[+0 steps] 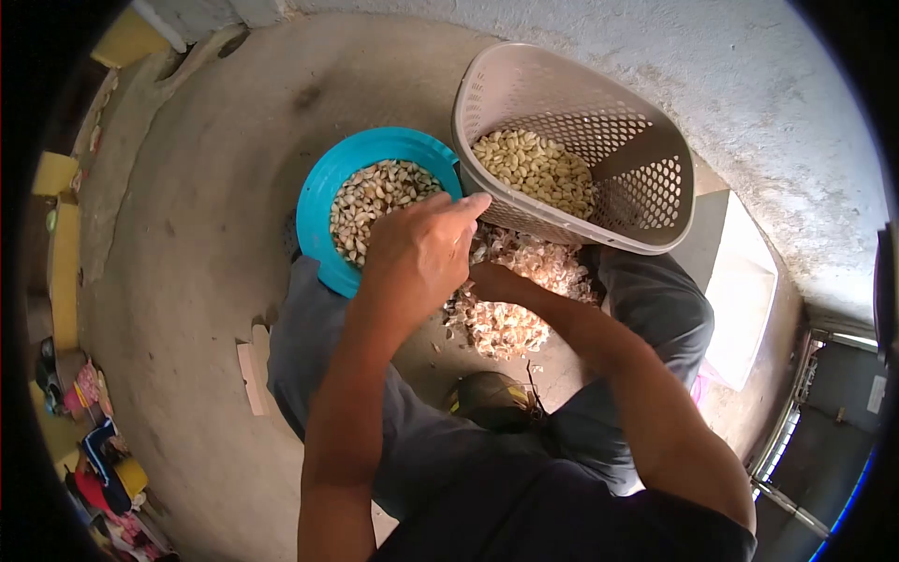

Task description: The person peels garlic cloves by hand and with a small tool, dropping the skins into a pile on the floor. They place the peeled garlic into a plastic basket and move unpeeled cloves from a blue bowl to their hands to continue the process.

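My left hand (421, 245) is over the right side of a teal basin (323, 192) of unpeeled garlic cloves (361, 211). One digit points out toward the basket's near wall, and the others curl downward out of sight. Close against it, above the peelings, is my right hand (489, 281), partly covered by the left and apparently closed. Whatever lies between the hands is hidden. Peeled cloves (538, 169) are heaped in a beige perforated basket (646, 211), tilted beside the basin. Below the hands spreads a pile of papery garlic skins (510, 328) on the floor.
My bent legs (655, 300) flank the peelings. A white box-like container (744, 309) stands right of the basket, near the pale wall (749, 122). A flat cardboard piece (251, 370) lies by my left leg, and assorted colourful items (103, 468) line the far left.
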The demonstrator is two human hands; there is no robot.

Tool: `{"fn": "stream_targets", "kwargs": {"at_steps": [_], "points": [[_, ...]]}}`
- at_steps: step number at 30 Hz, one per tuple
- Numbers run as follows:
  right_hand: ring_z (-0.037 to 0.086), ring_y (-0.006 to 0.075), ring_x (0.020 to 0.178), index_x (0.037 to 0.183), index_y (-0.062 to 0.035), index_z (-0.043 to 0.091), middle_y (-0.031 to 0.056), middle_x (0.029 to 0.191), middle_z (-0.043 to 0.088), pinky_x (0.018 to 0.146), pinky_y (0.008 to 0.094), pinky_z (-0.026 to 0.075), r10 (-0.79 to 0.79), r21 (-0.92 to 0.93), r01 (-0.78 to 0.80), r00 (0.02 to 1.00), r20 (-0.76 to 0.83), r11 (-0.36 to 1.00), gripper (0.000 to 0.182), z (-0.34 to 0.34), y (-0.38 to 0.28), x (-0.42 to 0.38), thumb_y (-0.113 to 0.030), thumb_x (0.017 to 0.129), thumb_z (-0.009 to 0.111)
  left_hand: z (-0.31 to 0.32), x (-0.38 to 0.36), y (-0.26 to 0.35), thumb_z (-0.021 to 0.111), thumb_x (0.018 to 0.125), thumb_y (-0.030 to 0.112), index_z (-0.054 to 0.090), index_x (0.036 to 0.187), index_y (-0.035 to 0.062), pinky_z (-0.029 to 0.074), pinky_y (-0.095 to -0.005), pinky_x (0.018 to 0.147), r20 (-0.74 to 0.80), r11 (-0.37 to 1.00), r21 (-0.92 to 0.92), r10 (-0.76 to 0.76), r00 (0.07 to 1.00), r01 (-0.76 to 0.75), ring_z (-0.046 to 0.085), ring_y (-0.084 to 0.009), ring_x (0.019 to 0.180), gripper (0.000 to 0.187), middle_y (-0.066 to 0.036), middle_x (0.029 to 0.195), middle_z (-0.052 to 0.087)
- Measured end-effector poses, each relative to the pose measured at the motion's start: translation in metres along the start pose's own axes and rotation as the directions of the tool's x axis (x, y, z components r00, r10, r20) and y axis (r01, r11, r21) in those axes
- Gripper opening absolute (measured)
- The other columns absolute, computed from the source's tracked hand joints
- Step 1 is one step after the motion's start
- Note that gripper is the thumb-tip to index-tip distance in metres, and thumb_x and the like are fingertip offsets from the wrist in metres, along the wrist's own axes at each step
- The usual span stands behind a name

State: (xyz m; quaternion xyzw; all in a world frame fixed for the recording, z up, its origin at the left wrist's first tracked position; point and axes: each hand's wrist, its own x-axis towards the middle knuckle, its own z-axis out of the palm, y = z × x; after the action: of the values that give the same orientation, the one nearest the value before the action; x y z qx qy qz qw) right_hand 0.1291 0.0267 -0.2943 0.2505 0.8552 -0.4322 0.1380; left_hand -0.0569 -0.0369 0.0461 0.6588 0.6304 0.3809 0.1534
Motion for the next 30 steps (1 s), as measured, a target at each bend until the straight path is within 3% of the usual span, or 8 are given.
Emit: {"fn": "stream_targets", "kwargs": {"at_steps": [6,7,13,17,20,21,26,30], "points": [[0.068,0.0419,0.095,0.109,-0.0011,0.069,0.026,0.104,0.07,0.082,0.0499,0.055,0.161,0.097,-0.146,0.972,-0.169,0.985,0.028,0.06,0.035,0.06,-0.017,0.086,0.069,-0.015,-0.001,-0.009,0.079,0.086,0.02,0.062,0.075,-0.0007,0.042,-0.0451,0.056,0.143,0.991,0.086,-0.111,0.983,0.1,0.056,-0.0354,0.062,0.029,-0.016,0.07,0.055],[0.068,0.0419,0.095,0.109,-0.0011,0.069,0.026,0.104,0.07,0.083,0.0499,0.055,0.172,0.105,-0.155,0.97,-0.171,0.982,0.028,0.062,0.035,0.061,-0.017,0.086,0.069,-0.014,-0.001,-0.009,0.08,0.086,0.015,0.067,0.079,-0.0009,0.044,-0.0411,0.056,0.151,0.99,0.09,-0.117,0.982,0.104,0.057,-0.0338,0.062,0.022,-0.016,0.072,0.059],[0.068,0.042,0.097,0.11,-0.0014,0.069,0.0264,0.106,0.07,0.084,0.0501,0.055,0.193,0.143,-0.165,0.959,-0.206,0.976,0.03,0.062,0.037,0.071,-0.019,0.086,0.068,-0.003,0.001,-0.02,0.076,0.086,0.002,0.071,0.087,-0.0017,0.048,-0.0341,0.057,-0.049,0.969,-0.203,-0.156,0.987,0.143,0.06,-0.0266,0.061,0.007,-0.012,0.075,0.063],[0.068,0.0421,0.099,0.111,-0.0016,0.068,0.0267,0.107,0.07,0.085,0.0502,0.055,0.194,0.166,-0.158,0.952,-0.235,0.973,0.031,0.064,0.038,0.078,-0.02,0.086,0.068,-0.002,0.0,-0.023,0.081,0.086,0.001,0.07,0.085,-0.004,0.044,-0.0227,0.06,-0.149,0.844,-0.487,-0.333,0.931,0.224,0.055,-0.0062,0.065,0.012,-0.004,0.075,0.066],[0.068,0.0422,0.1,0.111,-0.0017,0.068,0.0268,0.107,0.07,0.086,0.0503,0.055,0.192,0.188,-0.145,0.947,-0.259,0.971,0.031,0.062,0.037,0.083,-0.021,0.086,0.068,-0.007,0.005,-0.025,0.081,0.088,0.005,0.07,0.084,-0.0031,0.042,-0.022,0.058,-0.1,0.711,-0.578,-0.55,0.829,0.401,0.053,-0.0045,0.064,0.015,-0.001,0.075,0.066],[0.068,0.0422,0.1,0.111,-0.0017,0.068,0.0269,0.108,0.07,0.087,0.0503,0.055,0.185,0.197,-0.134,0.946,-0.267,0.971,0.032,0.06,0.037,0.085,-0.021,0.086,0.067,-0.011,0.006,-0.025,0.081,0.09,0.011,0.07,0.084,-0.0027,0.039,-0.0211,0.056,-0.051,0.663,-0.565,-0.622,0.781,0.491,0.049,-0.0028,0.063,0.018,0.001,0.074,0.064],[0.068,0.0424,0.102,0.112,-0.0019,0.068,0.0272,0.109,0.07,0.088,0.0504,0.055,0.171,0.24,-0.097,0.935,-0.311,0.966,0.033,0.061,0.04,0.095,-0.022,0.087,0.067,0.012,0.009,-0.052,0.08,0.092,0.018,0.069,0.087,-0.006,0.031,-0.0228,0.052,0.017,0.693,-0.402,-0.647,0.762,0.598,0.044,-0.0023,0.06,0.027,0.003,0.066,0.058],[0.068,0.0425,0.103,0.113,-0.0021,0.067,0.0274,0.11,0.069,0.089,0.0505,0.055,0.165,0.275,-0.068,0.923,-0.347,0.959,0.034,0.062,0.043,0.093,-0.024,0.087,0.067,0.056,0.009,-0.128,0.076,0.093,0.025,0.068,0.085,-0.0057,0.033,-0.0302,0.05,0.172,0.719,-0.219,-0.637,0.752,0.659,0.044,-0.0078,0.055,0.033,-0.002,0.061,0.056]]}}
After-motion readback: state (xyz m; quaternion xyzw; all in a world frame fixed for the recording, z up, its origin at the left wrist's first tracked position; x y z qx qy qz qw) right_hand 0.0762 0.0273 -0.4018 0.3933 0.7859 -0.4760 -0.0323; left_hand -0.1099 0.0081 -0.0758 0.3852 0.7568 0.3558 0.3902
